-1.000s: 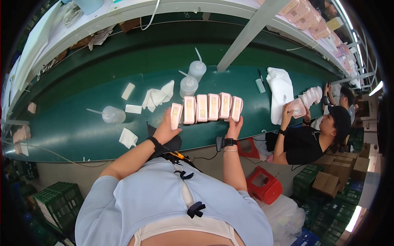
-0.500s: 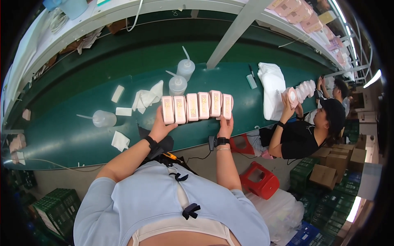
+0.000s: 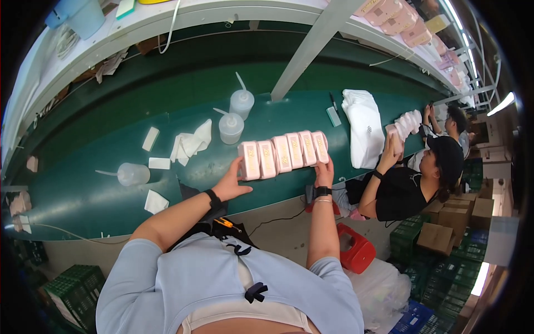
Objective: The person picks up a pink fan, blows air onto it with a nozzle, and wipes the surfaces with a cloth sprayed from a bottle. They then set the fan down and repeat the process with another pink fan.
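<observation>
A row of several pink cosmetic compacts (image 3: 282, 154) with gold lettering stands on edge, pressed side by side, low over the green table (image 3: 167, 214) or resting on it; I cannot tell which. At the row's left end is my left hand (image 3: 230, 182), fingers behind the end compact and thumb stretched out along the near side. My right hand (image 3: 324, 171) closes on the right end with its fingers bent up against the last compact. Between both hands the row is squeezed together, tilting slightly up to the right.
Two squeeze bottles (image 3: 231, 128) stand beyond the row, and a third bottle (image 3: 133, 174) lies left near a white cloth (image 3: 191, 143) and white sponge blocks (image 3: 150, 138). Folded white fabric (image 3: 362, 129) is at right. A co-worker (image 3: 414, 181) handles pink compacts there. A red stool (image 3: 356, 249) stands below.
Both my hands have moved the row of compacts right and slightly nearer. The left thumb has come away from the compacts' near side. The co-worker's compact has turned.
</observation>
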Tool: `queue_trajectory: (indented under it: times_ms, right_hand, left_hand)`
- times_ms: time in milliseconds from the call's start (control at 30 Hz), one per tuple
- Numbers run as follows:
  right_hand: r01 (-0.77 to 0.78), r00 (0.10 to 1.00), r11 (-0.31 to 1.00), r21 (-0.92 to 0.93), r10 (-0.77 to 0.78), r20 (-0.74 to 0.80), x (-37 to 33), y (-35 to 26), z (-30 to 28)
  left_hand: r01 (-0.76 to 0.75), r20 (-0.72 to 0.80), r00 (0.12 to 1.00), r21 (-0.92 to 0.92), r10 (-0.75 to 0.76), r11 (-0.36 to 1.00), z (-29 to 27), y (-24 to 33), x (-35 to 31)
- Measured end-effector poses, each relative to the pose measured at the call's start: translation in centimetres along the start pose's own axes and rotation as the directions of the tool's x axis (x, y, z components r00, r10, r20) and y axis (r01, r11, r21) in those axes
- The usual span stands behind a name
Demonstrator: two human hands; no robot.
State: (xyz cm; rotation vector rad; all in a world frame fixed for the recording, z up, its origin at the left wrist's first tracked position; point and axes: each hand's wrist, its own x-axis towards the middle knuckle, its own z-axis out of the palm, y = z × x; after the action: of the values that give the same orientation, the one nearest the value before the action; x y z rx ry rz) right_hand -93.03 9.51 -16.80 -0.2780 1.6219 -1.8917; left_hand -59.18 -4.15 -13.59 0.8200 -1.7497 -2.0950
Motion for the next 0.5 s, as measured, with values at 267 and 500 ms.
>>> queue_trajectory:
  times_ms: [267,500]
  right_hand:
    - [-0.024,0.981,0.969,-0.244,-0.024,-0.192,4.3,-0.8,-2.2]
    - [-0.091,0.916,0.971,-0.222,-0.006,-0.400,-5.0,2.1,-3.5]
  left_hand:
    - [-0.123,0.135,0.988,0.363,0.079,0.924,-1.4,0.3,4.3]
    - [0.076,0.002,0.997,0.192,-0.078,0.978,-7.5,-0.2,-9.2]
